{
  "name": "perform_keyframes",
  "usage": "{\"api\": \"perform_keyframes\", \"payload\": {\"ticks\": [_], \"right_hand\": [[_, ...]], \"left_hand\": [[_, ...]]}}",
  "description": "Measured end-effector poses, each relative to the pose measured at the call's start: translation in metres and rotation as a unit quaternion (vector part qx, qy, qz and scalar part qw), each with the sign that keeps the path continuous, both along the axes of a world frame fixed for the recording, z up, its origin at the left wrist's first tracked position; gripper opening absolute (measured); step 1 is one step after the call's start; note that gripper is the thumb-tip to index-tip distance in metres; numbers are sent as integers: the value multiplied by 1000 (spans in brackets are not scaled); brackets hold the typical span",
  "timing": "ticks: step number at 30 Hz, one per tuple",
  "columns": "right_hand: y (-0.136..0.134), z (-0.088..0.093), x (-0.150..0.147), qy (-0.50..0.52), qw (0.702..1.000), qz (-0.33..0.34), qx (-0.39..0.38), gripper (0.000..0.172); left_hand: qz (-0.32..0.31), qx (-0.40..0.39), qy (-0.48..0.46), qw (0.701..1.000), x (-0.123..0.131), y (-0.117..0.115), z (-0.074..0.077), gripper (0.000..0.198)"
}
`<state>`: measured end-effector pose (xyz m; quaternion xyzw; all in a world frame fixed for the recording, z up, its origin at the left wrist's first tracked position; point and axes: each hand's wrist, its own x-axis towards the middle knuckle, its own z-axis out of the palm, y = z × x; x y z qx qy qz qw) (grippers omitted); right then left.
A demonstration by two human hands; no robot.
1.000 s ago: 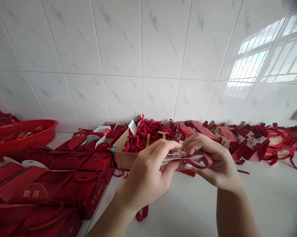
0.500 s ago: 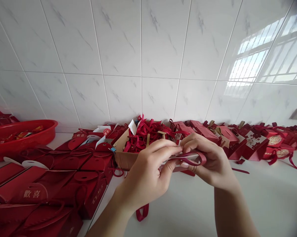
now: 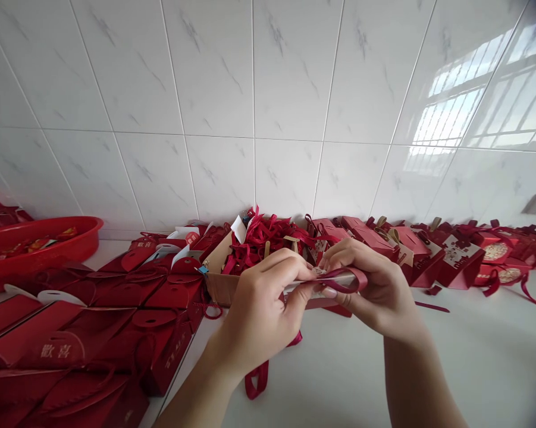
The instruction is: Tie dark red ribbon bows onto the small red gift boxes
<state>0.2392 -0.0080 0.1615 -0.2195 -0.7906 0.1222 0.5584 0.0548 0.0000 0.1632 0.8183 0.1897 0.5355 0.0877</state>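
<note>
My left hand [image 3: 268, 303] and my right hand [image 3: 375, 285] meet in front of me above the white tabletop. Both are closed, with thumbs and fingers pinching a dark red ribbon [image 3: 360, 282] that loops out toward the right palm. Under and between the fingers shows the edge of a small red box [image 3: 323, 302], mostly covered by the hands. Another ribbon loop [image 3: 256, 380] hangs or lies below my left wrist. Just behind the hands stands a cardboard box [image 3: 225, 289] heaped with red ribbons [image 3: 268, 229].
Many red gift boxes [image 3: 62, 345] fill the left side. A red plastic basin [image 3: 78, 241] with small packets stands at the far left. Finished-looking ribboned boxes [image 3: 461, 258] line the tiled wall [image 3: 223, 89] on the right. A ribbon strip [image 3: 432, 307] lies on the white tabletop [image 3: 482, 356].
Both hands have shifted slightly left, still pinching the ribbon. Its loop has moved a little left with them, and another bit of red ribbon now shows below my left hand.
</note>
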Motion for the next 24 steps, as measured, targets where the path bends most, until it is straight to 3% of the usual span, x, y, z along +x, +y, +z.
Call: {"api": "perform_keyframes", "payload": {"ticks": [9,24], "right_hand": [[-2,-2,-9,45,977,42,-206,17],[3,-3,-19,89,970,-34,-222,19]], "left_hand": [[52,-1,3,999,-5,6,5,8],[76,5,12,997,-6,8,4,9]]}}
